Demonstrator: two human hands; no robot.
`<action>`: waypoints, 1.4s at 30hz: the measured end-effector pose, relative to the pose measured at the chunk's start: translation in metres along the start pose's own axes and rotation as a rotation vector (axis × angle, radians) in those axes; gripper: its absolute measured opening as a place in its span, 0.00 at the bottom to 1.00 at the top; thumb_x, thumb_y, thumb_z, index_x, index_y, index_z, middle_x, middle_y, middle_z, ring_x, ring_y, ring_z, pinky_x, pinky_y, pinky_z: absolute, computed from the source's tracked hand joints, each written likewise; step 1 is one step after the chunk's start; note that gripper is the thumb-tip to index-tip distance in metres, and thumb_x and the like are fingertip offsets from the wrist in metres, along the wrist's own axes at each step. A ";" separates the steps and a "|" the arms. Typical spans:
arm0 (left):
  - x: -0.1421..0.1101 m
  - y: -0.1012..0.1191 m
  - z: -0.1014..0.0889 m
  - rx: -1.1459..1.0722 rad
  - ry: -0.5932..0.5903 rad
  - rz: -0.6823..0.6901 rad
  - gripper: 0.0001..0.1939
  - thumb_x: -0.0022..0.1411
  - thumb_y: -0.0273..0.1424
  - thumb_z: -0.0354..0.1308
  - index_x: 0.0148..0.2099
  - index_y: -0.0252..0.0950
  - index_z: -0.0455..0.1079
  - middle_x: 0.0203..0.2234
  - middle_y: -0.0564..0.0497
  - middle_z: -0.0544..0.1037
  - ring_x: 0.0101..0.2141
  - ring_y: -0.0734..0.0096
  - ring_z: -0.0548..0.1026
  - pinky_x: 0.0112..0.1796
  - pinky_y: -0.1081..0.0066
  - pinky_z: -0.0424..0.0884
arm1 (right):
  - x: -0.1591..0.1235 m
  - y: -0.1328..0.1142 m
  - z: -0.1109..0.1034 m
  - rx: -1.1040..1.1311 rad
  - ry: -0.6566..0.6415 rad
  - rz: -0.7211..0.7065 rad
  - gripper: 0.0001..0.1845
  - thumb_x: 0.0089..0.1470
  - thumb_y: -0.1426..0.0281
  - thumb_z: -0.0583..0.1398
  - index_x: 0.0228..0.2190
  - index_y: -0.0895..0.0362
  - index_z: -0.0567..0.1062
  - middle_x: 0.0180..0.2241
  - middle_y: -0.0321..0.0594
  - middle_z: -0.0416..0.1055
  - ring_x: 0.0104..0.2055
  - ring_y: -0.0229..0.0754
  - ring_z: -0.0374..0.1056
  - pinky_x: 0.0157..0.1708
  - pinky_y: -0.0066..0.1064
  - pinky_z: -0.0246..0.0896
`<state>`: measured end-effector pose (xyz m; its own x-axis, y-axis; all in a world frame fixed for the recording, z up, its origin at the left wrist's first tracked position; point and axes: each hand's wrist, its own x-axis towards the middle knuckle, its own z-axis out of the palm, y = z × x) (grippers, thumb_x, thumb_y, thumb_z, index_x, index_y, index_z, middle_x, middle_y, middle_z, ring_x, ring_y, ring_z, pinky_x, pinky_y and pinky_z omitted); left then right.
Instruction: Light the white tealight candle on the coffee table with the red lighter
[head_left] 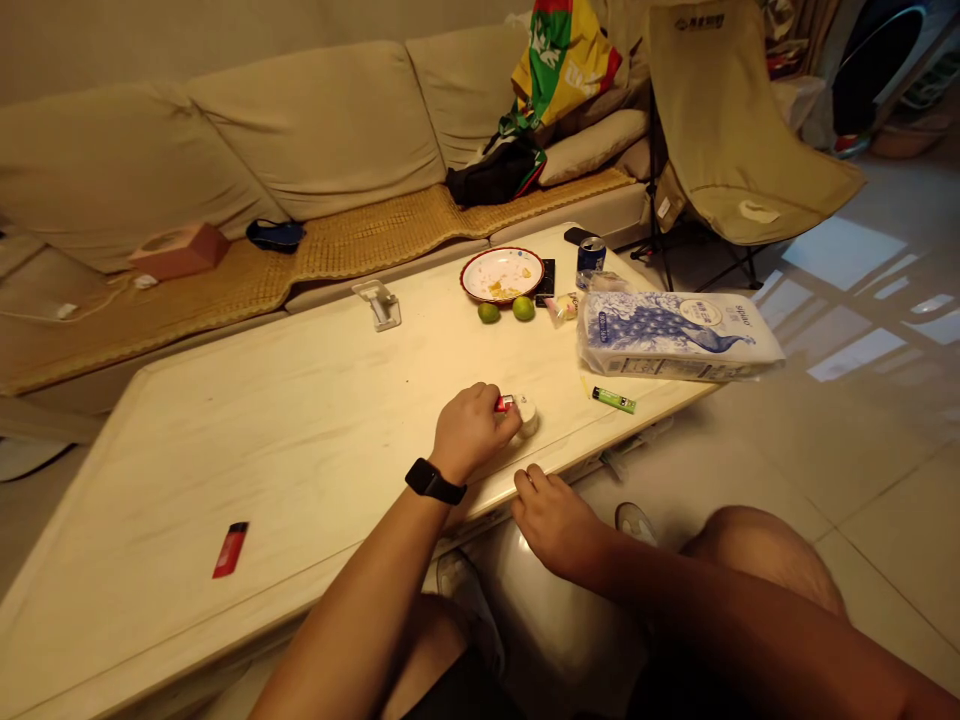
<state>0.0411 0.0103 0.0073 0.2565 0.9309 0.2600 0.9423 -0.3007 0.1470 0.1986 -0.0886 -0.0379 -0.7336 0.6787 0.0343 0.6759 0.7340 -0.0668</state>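
Observation:
My left hand (471,432), with a black watch on its wrist, is closed around a small red lighter (504,404) on the pale wooden table (262,420). The lighter's tip is right beside a small white cylindrical object (527,415), perhaps a candle. My right hand (555,520) rests at the table's front edge, fingers slightly curled and holding nothing. A second red lighter (230,550) lies far to the left, and a green lighter (613,400) lies to the right of both hands.
Near the back of the table are a plate with food scraps (502,275), two limes (523,308), a drink can (590,262) and a large wrapped tissue pack (679,335). A beige sofa (315,130) runs behind the table, and a folding chair (739,130) stands to the right.

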 end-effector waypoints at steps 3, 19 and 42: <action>0.004 0.005 0.000 0.031 -0.021 0.010 0.13 0.65 0.39 0.48 0.34 0.38 0.67 0.31 0.46 0.74 0.34 0.63 0.71 0.34 0.64 0.61 | -0.001 0.000 -0.001 -0.001 0.008 -0.007 0.07 0.58 0.73 0.57 0.35 0.62 0.75 0.41 0.53 0.66 0.44 0.53 0.59 0.36 0.40 0.60; 0.006 0.004 -0.001 0.057 -0.036 0.014 0.12 0.63 0.39 0.51 0.33 0.38 0.66 0.30 0.45 0.74 0.34 0.62 0.70 0.34 0.64 0.61 | -0.001 0.001 0.001 0.009 0.008 -0.009 0.08 0.59 0.72 0.57 0.36 0.62 0.75 0.41 0.53 0.66 0.44 0.53 0.58 0.36 0.41 0.59; -0.023 -0.056 -0.022 -0.002 0.135 -0.186 0.16 0.65 0.45 0.49 0.30 0.40 0.61 0.26 0.51 0.71 0.29 0.66 0.68 0.31 0.66 0.58 | 0.002 -0.001 -0.006 0.006 -0.037 0.011 0.07 0.59 0.72 0.56 0.35 0.61 0.75 0.41 0.54 0.66 0.45 0.52 0.58 0.37 0.40 0.60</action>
<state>-0.0223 0.0009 0.0137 0.0467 0.9343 0.3535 0.9702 -0.1267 0.2065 0.1967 -0.0877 -0.0322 -0.7282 0.6853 -0.0032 0.6836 0.7261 -0.0732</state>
